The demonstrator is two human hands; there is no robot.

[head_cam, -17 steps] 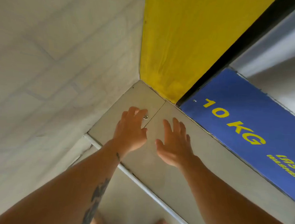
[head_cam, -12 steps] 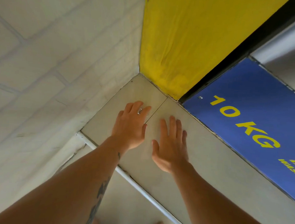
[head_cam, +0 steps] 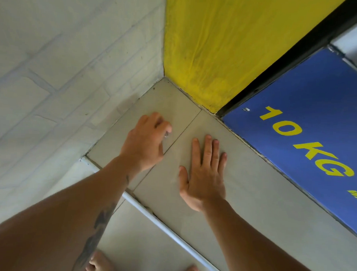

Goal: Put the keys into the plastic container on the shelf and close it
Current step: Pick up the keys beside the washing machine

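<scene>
My left hand [head_cam: 144, 142] hovers low over the grey tiled ledge [head_cam: 259, 192] near the wall corner, its fingers curled around a small silvery metal piece, the keys [head_cam: 167, 134], of which only a glint shows at the fingertips. My right hand [head_cam: 206, 173] lies flat on the tile just to the right, palm down, fingers apart, holding nothing. No plastic container or shelf is in view.
A white brick wall [head_cam: 53, 68] closes the left side and a yellow wall [head_cam: 218, 45] the back. A blue "10 KG" sign [head_cam: 308, 141] lies along the ledge's right. A white pipe [head_cam: 165, 229] edges the ledge; bare feet [head_cam: 102, 263] stand on the floor below.
My left hand's fingers have curled in from flat around the metal piece. My right hand has settled flat on the tile. The view has shifted slightly.
</scene>
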